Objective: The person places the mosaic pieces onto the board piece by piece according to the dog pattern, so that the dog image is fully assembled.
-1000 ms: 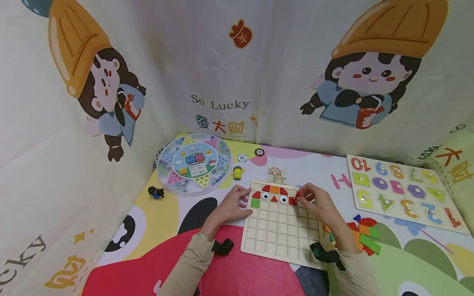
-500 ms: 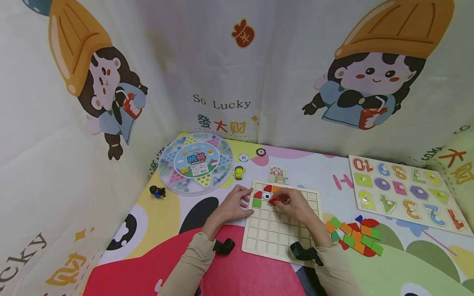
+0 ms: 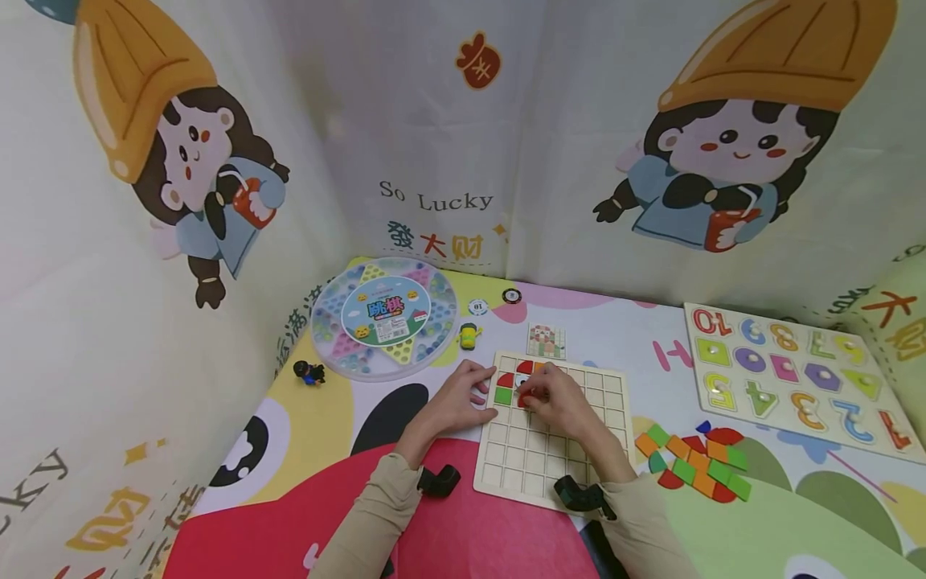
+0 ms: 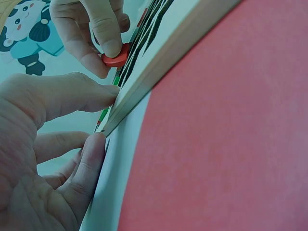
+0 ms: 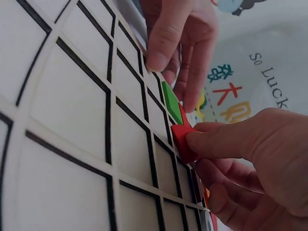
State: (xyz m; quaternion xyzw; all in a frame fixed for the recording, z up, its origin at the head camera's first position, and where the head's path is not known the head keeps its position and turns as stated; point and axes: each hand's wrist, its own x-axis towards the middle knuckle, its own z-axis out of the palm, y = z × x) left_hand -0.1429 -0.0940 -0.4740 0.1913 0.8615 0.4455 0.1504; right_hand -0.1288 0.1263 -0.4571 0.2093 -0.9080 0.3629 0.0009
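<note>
While the left hand (image 3: pixel 452 402) steadies things, the right hand (image 3: pixel 564 402) is doing the fiddly bit over a pale wooden square board with a grid of shallow cells (image 3: pixel 506 458). Thumb and fingers of the right one are bent into a proper pinch on a small flat red piece (image 5: pixel 184 143), gap closed down to just the piece itself. That piece sits at the board's upper left area, right next to a bright green square tile (image 3: pixel 502 396); can't tell if it's seated in a cell or held a touch above it. The wrist is angled in from the right, knuckles up, forearm crossing the board's lower right side, and the hand covers part of a white tile with a round black eye (image 3: pixel 519 380).

Left hand's pose is looser: thumb and fingers spread apart, tips touching the board's left edge near the top corner, nothing picked up. Its forearm comes up from below in a beige rolled sleeve (image 3: pixel 365 515).

Off the board's right side there's a loose pile of orange, green and red tiles (image 3: pixel 698 462), well apart from the left hand. Just beyond the board's top edge lies a small printed card (image 3: pixel 546 341).
</note>
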